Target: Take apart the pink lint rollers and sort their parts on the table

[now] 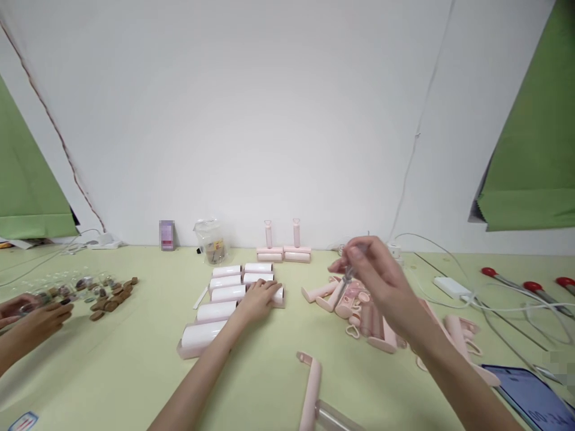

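Observation:
My left hand [258,299] lies over a white lint-roller refill [279,295] in the right row, its fingers curled onto the roll. Beside it, more white refills [217,310] lie in two rows. Raised above the heap of pink parts, my right hand [375,269] pinches a small, clear or greyish piece that I cannot make out. Below it are pink lint-roller handles [318,291], curved covers and a small loop [353,331]. Nearer me lies a pink roller frame [309,389] with a clear tube-like handle [335,417].
Two assembled pink lint rollers [296,233] stand against the wall, near a clear bag [211,242]. At far left, another person's hands [40,320] handle small items beside brown pieces [112,299]. Cables, a white adapter [451,287], red-ended tools [532,287] and a phone [530,395] lie right.

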Demonstrator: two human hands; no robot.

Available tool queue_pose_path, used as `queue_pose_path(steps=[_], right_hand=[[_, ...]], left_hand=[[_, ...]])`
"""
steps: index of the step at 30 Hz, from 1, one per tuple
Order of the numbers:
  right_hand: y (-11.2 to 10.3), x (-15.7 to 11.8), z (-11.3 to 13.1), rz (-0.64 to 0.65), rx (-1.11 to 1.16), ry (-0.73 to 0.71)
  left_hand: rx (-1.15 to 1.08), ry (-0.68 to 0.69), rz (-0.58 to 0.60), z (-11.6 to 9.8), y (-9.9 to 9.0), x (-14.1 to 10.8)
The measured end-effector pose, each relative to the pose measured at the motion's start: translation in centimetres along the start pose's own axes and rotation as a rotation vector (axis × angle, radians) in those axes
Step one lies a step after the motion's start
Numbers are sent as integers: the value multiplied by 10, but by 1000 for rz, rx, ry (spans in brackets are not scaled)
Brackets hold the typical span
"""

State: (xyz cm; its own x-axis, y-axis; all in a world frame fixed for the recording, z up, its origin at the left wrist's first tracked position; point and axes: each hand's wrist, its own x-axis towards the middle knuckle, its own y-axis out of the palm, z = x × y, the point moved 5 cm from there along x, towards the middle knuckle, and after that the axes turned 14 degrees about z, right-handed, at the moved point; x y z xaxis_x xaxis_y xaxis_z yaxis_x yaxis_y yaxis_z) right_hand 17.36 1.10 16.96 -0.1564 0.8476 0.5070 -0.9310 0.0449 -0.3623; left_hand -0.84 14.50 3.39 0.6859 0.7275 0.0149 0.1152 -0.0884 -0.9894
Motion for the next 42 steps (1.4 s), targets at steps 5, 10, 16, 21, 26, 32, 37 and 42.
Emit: queue_pose_path(steps=[5,10,16,21,26,32,37,42], right_hand=[[36,-38,-37,566,-480,147],[60,-92,-97,957,-946,277],[65,-75,-81,703,-975,55],[55,-67,-76,487,-842,-29],[0,-76,-80,-3,-66,-23],[-17,-78,-70,-132,433,-63],[2,-79,-76,-71,360,-32],[15,-79,-90,-4,-76,121]], left_hand=[[-54,-25,-23,-1,-4,-9],[-193,-41,-22,-46,7,-36],[-1153,-69,-34,-57,40,-47],[-1731,-68,202,-68,57,-50],[-1909,-113,235,-82,69,-55],[-2011,-175,142,-79,76,-52],[-2028,-89,164,-87,73,-56],[-2039,139,199,-96,63,-58]])
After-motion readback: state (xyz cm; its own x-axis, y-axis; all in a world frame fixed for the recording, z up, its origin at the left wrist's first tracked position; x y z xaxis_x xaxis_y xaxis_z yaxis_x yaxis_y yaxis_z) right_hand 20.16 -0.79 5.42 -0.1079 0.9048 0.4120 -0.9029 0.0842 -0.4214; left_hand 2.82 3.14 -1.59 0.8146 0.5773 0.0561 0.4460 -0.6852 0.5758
